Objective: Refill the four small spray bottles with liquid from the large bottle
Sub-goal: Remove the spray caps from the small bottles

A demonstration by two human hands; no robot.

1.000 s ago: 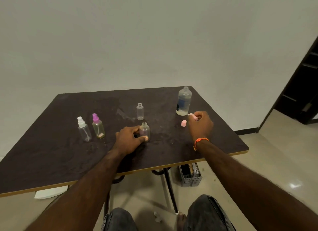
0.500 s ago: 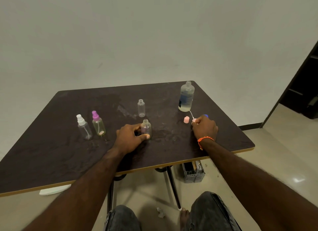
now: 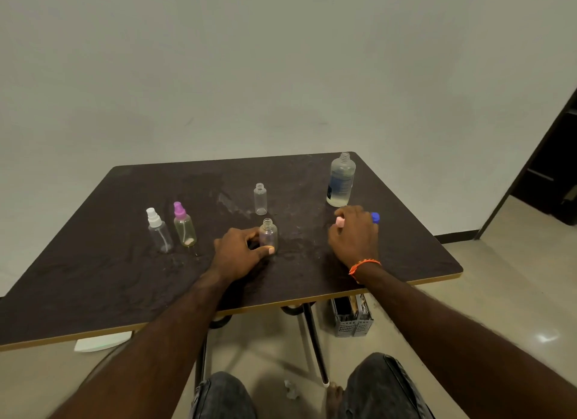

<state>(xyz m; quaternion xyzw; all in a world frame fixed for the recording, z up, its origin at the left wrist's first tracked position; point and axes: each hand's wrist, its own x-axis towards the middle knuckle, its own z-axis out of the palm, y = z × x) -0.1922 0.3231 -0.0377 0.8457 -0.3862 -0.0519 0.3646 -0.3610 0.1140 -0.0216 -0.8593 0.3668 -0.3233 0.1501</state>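
Left hand gripping open small bottle near table centre, thumb and fingers curling round its lower body, bottle standing upright, uncapped. Right hand resting on table toward right edge, fingers curling over pink cap; whether actually pinching it, cannot tell. Blue cap lying just beside right hand, far side of knuckles. Large bottle standing uncapped near far right corner, liquid sitting low inside. Second open small bottle standing upright behind the gripped one, well apart from both hands. White-capped spray bottle and purple-capped spray bottle standing side by side toward left edge, the purple one showing yellowish liquid. Orange wristband sitting on right wrist. Grey crate sitting on floor under near edge.
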